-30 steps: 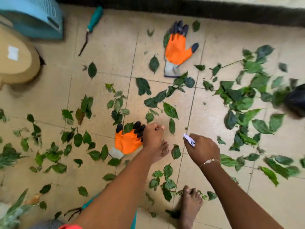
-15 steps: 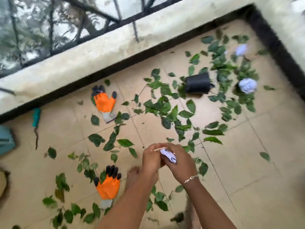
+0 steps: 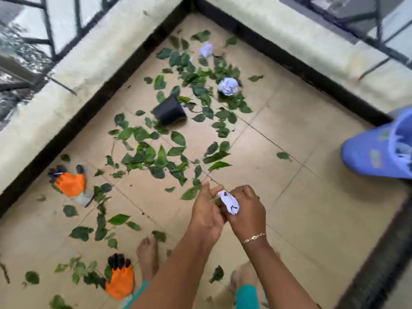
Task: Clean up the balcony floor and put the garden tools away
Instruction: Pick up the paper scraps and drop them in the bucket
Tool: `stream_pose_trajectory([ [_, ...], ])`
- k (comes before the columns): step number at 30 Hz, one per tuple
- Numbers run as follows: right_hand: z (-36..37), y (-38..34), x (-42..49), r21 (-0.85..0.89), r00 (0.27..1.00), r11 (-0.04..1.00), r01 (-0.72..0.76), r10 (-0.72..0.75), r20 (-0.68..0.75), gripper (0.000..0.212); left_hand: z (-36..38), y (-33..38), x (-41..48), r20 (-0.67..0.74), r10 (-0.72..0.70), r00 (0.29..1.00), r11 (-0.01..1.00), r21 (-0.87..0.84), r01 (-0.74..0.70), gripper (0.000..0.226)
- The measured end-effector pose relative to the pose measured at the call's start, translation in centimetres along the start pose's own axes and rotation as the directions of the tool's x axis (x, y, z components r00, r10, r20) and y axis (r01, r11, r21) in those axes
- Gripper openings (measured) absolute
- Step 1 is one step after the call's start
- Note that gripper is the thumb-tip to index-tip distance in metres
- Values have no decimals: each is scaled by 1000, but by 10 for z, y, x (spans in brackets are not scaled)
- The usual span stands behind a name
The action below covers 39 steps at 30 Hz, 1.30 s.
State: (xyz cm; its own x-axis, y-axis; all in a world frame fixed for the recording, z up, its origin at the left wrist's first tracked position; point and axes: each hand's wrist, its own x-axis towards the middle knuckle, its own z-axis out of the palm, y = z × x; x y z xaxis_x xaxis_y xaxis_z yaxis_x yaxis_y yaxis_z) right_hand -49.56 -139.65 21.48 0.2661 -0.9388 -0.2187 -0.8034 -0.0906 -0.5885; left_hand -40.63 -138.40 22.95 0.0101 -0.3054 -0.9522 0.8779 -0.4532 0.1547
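Note:
My right hand [image 3: 247, 210] grips a crumpled white paper scrap [image 3: 229, 202] in front of me. My left hand [image 3: 206, 210] is pressed against it, fingers mostly straight, possibly pinching small debris; that is unclear. Green leaves [image 3: 156, 155] are strewn over the tan tiled floor. Two orange garden gloves lie there, one [image 3: 70, 184] at the left near the wall and one [image 3: 121, 282] by my left foot. A black pot [image 3: 170, 110] lies tipped over among the leaves. Crumpled paper balls sit further off, one [image 3: 228, 85] large and one [image 3: 206, 49] small.
A blue bin [image 3: 379, 150] stands at the right edge. A low parapet wall [image 3: 73, 70] with a metal railing bounds the corner at the left and far sides. My bare feet [image 3: 147, 257] stand on the tiles below my hands.
The view has swung right toward the balcony corner, bringing the blue bin into sight. My hands, brought together half a second ago, stay together with the paper scrap in the right one.

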Motion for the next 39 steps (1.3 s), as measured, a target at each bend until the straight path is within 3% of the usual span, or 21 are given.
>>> stream_pose_trajectory([
  [6, -88, 110, 0, 109, 986, 989, -103, 116, -123, 27, 106, -95, 1, 93, -4, 996, 989, 148, -10, 56],
  [10, -148, 164, -1, 212, 954, 952, -222, 257, -157, 39, 170, -146, -3, 186, -59, 981, 954, 301, 0, 59],
  [14, -197, 201, 3, 397, 847, 816, -420, 510, -150, 42, 227, -184, -7, 255, -119, 960, 890, 456, -11, 63],
  [17, -230, 227, 16, 498, 725, 684, -534, 673, -146, 49, 264, -203, -2, 284, -167, 944, 844, 536, -12, 65],
  [21, -260, 272, 50, 662, 579, 508, -550, 804, -136, 24, 319, -206, 15, 250, -179, 952, 818, 575, 2, 63],
  [24, -282, 311, 81, 738, 469, 338, -585, 882, -32, 20, 356, -202, 31, 219, -167, 961, 775, 632, -10, 62],
  [31, -338, 360, 158, 876, 366, 15, -482, 912, 187, 30, 417, -190, 73, 271, -147, 951, 634, 764, -120, 56],
  [35, -349, 382, 171, 863, 395, -12, -506, 886, 244, 22, 437, -187, 93, 242, -134, 961, 576, 808, -124, 55],
  [37, -348, 393, 171, 887, 351, -12, -461, 916, 196, 15, 441, -188, 99, 242, -138, 960, 559, 820, -126, 54],
  [39, -344, 398, 167, 893, 335, 52, -447, 935, 113, 17, 443, -186, 102, 243, -140, 960, 539, 832, -132, 54],
])
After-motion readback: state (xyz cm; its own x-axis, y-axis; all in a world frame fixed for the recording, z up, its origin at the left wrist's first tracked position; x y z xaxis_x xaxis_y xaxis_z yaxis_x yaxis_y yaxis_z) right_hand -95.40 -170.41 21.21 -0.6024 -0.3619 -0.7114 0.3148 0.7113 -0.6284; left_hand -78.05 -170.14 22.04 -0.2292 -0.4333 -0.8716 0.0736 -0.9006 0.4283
